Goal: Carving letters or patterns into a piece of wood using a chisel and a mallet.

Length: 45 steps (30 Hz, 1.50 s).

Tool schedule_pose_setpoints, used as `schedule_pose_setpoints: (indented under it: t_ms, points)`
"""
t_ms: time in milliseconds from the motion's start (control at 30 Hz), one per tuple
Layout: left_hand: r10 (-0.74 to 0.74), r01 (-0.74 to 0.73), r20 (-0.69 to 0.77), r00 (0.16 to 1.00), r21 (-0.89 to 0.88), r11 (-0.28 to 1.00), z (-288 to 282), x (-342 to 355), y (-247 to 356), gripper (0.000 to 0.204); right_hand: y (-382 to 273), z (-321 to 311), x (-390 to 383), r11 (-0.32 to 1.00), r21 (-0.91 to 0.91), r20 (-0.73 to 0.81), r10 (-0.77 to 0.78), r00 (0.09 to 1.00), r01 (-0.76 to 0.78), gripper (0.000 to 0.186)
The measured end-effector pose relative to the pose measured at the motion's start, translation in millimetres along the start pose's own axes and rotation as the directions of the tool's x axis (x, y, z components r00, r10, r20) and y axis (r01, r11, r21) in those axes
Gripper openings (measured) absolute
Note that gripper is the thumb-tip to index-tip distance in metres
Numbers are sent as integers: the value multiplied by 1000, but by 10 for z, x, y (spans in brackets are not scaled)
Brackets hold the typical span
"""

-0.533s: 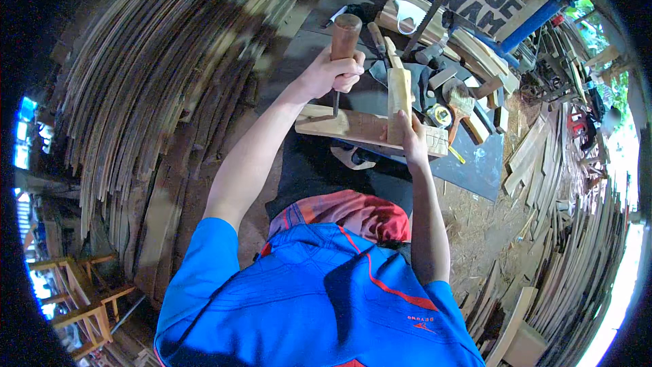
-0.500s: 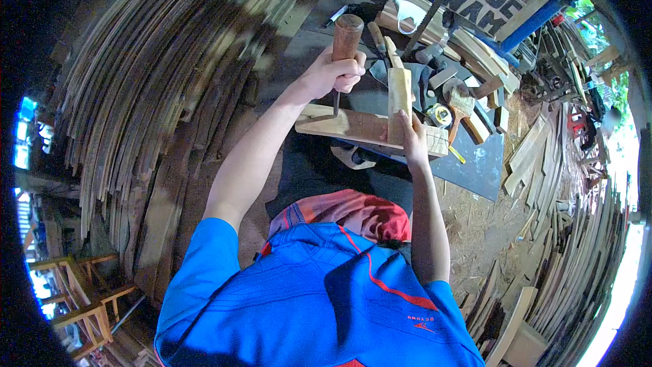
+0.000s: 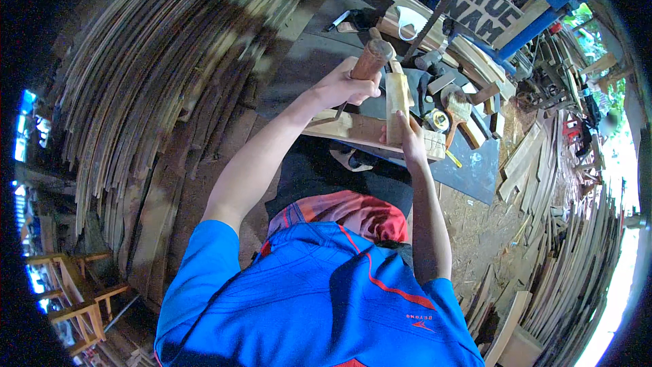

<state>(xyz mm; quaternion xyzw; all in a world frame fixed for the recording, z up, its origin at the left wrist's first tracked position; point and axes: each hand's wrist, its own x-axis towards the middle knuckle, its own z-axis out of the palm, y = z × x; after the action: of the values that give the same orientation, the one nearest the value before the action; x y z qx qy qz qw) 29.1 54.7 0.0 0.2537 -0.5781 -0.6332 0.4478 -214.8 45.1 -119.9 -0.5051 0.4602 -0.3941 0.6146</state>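
My left hand [image 3: 348,85] is closed around the thick round wooden handle of a chisel [image 3: 372,59]. Its thin metal shank points down at a long squared piece of wood [image 3: 363,127], and the handle leans to the right. The tip of the blade is hard to make out. My right hand [image 3: 411,136] grips the lower end of a pale wooden block [image 3: 396,98], which stands up over the right part of that squared piece. Pencil-like lines mark the squared piece's right end.
Beyond my hands lie a tape measure [image 3: 437,120], a wide brush [image 3: 458,105], a white mask [image 3: 410,20] and a pen [image 3: 338,21] on a dark board [image 3: 468,170]. A saw blade [image 3: 441,10] rises behind. Long planks [image 3: 149,81] are stacked at left, wood strips [image 3: 570,265] at right.
My left hand has shifted to the right with the chisel, whose handle has gone from upright to leaning right. My right hand keeps its hold on the pale block.
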Motion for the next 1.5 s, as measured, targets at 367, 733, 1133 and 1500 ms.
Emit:
schedule_pose_setpoints:
  t_ms: [367, 733, 1133, 1500]
  points:
    - [83, -98, -61, 995, -314, 944, -366, -11, -106, 21, 183, -68, 80, 995, -88, -104, -57, 993, 48, 39]
    - [74, -79, -29, 997, -252, 964, -225, 11, -82, 17, -33, 37, -12, 1000, 3, -66, 27, 997, -27, 52]
    - [76, -77, -9, 997, -65, 995, -11, -34, 1, 13, -2515, 635, -1138, 533, -524, 77, -747, 660, 664, 37]
    - [73, -69, -69, 995, 66, 995, -19, -29, -7, 18, -2733, 680, -1201, 129, -901, 345, -364, 865, 413, 35]
